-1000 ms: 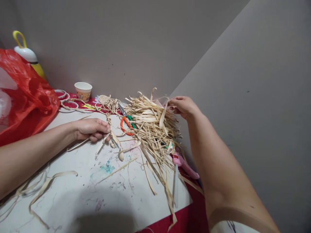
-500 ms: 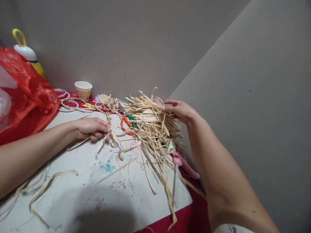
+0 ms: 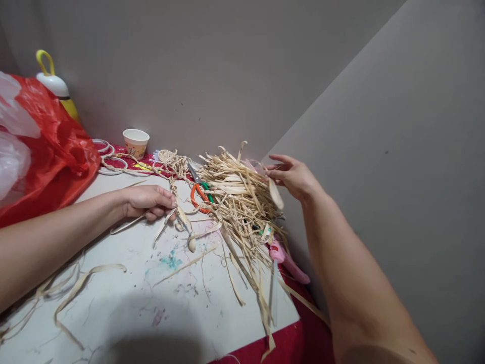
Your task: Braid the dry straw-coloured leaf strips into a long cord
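My left hand is closed, thumb and fingers pinching the working end of a braided straw cord over the white board. Loose strip ends fan out below those fingertips. At the right edge of a heap of dried straw strips, my right hand pinches one pale straw strip, which hangs down from its fingertips. Scissors with orange and green handles lie between the two hands, against the heap.
A pink glue gun lies right of the heap beside the wall. Behind the white board stand a paper cup and white rings. A red plastic bag and a yellow-white bottle are at left. Stray strips lie in front.
My right hand has drawn a strip away from the heap, and it now hangs from the fingers. The left hand keeps its pinch on the cord. The view has shifted slightly.
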A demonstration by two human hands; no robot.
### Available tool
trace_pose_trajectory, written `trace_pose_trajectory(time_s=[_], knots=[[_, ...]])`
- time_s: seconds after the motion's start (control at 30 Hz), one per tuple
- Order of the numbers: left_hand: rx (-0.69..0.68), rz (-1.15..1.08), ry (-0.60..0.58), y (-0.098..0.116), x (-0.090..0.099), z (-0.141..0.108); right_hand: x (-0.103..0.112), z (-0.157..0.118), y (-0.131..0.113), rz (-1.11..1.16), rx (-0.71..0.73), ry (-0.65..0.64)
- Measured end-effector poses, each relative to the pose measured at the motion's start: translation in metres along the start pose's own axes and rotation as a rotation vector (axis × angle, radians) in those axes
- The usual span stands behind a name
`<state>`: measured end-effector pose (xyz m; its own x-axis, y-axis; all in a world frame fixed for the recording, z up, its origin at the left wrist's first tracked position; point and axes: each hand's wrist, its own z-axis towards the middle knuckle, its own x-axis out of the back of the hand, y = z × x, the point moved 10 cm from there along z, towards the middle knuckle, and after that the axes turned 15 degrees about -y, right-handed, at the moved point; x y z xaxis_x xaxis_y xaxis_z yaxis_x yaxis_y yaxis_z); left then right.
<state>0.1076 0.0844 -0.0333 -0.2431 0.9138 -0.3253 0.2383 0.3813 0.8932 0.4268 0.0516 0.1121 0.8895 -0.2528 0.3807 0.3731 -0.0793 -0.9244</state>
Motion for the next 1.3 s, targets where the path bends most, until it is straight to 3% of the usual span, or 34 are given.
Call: trace_pose_trajectory(time_s=[0.13,0.23,0.37,0.5,0.63,0.8,0.93,1.03,1.3], knots=[[0.003,-0.003,0.003,-0.001,0.001,0.000,-0.014,0.001,-0.010,0.154,0.083,-0.106],[0.004,0.001,0.005,0.000,0.000,-0.001,-0.020,0.001,-0.025,0.118,0.163,-0.168],[0.003,-0.001,0.013,0.001,0.000,-0.001,-0.012,0.003,-0.024,-0.111,0.119,-0.088],[0.000,-0.014,0.009,0.000,0.001,-0.001,-0.020,-0.001,-0.029,0.023,0.162,-0.079],[-0.011,-0.029,-0.004,-0.001,0.001,-0.001,-0.054,-0.011,-0.029,0.183,0.101,-0.135],[-0.006,-0.039,-0.007,-0.001,-0.001,-0.002,-0.115,-0.032,-0.022,0.348,0.032,-0.213],[-0.002,-0.076,-0.002,-0.001,-0.002,-0.003,-0.174,-0.054,-0.012,0.290,0.003,-0.334],[0.002,-0.083,0.017,-0.001,-0.002,-0.003,-0.207,-0.071,-0.004,0.183,-0.018,-0.370],[-0.021,-0.137,0.061,-0.002,-0.004,0.001,-0.240,-0.099,0.003,0.042,-0.005,-0.380]])
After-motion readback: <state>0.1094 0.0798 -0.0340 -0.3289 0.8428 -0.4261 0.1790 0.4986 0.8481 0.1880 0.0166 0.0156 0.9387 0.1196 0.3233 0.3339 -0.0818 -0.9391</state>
